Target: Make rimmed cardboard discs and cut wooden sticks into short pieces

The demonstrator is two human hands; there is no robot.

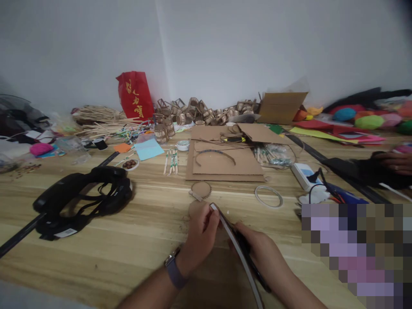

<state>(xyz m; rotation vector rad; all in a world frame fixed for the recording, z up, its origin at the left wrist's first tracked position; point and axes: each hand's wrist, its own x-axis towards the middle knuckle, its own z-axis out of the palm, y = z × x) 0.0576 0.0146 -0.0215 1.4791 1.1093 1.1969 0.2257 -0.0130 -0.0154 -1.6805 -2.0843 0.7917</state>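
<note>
My left hand, a watch on its wrist, pinches the upper end of a long narrow strip with a white face, perhaps tape-backed. The strip curves down past the bottom edge of the view. My right hand is closed around a black tool lying alongside the strip; its kind is unclear because the fingers cover much of it. Just beyond my left hand lies a small cardboard ring with a ridged rim. A white tape roll rests flat to the right.
Stacked cardboard sheets carry a curved strip and a yellow-black cutter. A black headset lies left. A white power strip and blue glue gun lie right. Another person's hand shows at far right.
</note>
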